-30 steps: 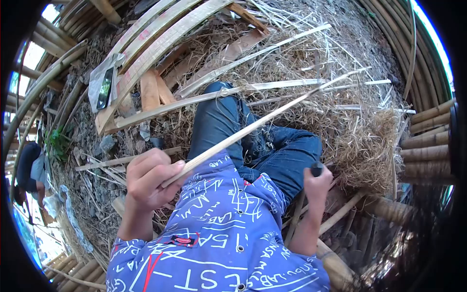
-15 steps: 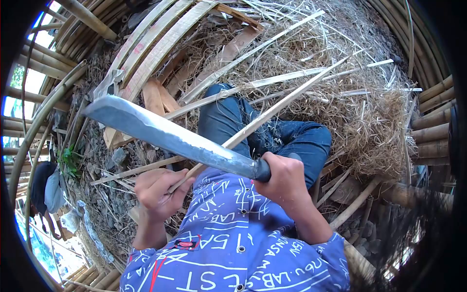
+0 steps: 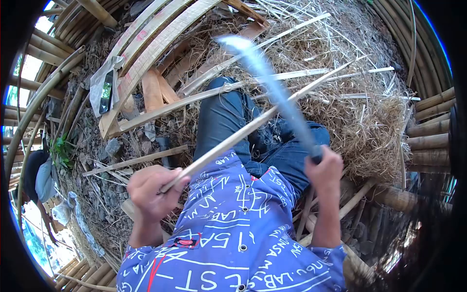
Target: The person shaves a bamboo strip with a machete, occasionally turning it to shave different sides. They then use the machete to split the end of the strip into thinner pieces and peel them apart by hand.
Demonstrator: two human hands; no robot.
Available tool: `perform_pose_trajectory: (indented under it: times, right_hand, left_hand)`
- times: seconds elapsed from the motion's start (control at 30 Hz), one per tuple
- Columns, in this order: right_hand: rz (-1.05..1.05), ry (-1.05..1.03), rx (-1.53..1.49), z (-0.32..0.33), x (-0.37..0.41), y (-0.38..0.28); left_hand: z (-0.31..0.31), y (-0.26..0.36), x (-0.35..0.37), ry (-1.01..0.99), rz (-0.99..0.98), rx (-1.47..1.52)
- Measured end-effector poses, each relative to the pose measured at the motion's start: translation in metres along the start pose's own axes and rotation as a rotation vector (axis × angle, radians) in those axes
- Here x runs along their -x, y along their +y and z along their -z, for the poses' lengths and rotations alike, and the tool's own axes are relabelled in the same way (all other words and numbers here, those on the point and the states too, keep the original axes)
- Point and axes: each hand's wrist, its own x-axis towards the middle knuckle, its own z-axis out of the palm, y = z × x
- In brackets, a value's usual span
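My left hand (image 3: 154, 191) is closed round the near end of a long pale wooden stick (image 3: 243, 132), which slants up and away to the right over my legs. In my right hand (image 3: 327, 168) is the dark handle of a machete (image 3: 275, 87). Its long blade, smeared by motion, points up and to the left and overlaps the stick's middle in this view. The stick's far end tapers over a heap of shavings (image 3: 374, 131).
Sawn planks (image 3: 163, 41) lie at the upper left, with a phone (image 3: 106, 95) on a pale wrapper beside them. Other thin strips (image 3: 170, 109) cross the ground. Bamboo poles (image 3: 433, 129) wall both sides. Another person (image 3: 36, 177) is partly visible at the far left.
The machete has swung away from me and to the right, its blade now steeper and blurred. My right hand has moved right; my left hand keeps its hold on the stick.
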Motion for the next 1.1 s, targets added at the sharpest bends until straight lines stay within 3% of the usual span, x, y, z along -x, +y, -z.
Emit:
perform_pose_trajectory:
  times: [0.1, 0.13, 0.27, 0.43, 0.5, 0.6, 0.73, 0.87, 0.97, 1.1]
  right_hand:
    - [-0.365, -0.004, 0.003, 0.002, -0.023, 0.077]
    - [-0.452, -0.009, -0.018, 0.017, -0.023, 0.069]
    - [-0.346, 0.035, -0.13, -0.004, -0.006, 0.076]
    - [-0.194, -0.107, -0.632, -0.023, 0.015, -0.02]
    - [-0.028, -0.188, -0.647, -0.018, 0.018, -0.052]
    - [0.177, -0.281, -0.574, -0.014, 0.015, -0.07]
    - [0.217, -0.314, -0.515, -0.012, 0.008, -0.07]
    - [0.262, -0.206, -0.288, -0.006, 0.002, -0.049]
    - [0.195, -0.1, -0.184, -0.005, 0.0, -0.03]
    - [-0.205, -0.032, 0.047, -0.005, -0.025, 0.044]
  left_hand:
    - [0.002, -0.005, 0.003, -0.032, 0.03, 0.015]
    - [-0.002, -0.006, 0.002, -0.076, 0.029, 0.023]
    - [-0.017, 0.004, -0.016, -0.041, -0.081, 0.032]
    - [-0.019, 0.005, -0.019, -0.074, -0.03, 0.0]
    - [-0.022, 0.006, -0.017, -0.073, -0.036, -0.017]
    - [-0.023, 0.004, -0.009, -0.066, -0.009, -0.034]
    - [-0.025, 0.003, -0.007, -0.044, 0.017, -0.024]
    - [-0.027, 0.005, -0.007, -0.053, -0.01, -0.051]
    - [-0.027, 0.004, -0.003, -0.04, -0.005, -0.036]
    - [-0.016, -0.003, 0.005, 0.002, 0.093, -0.021]
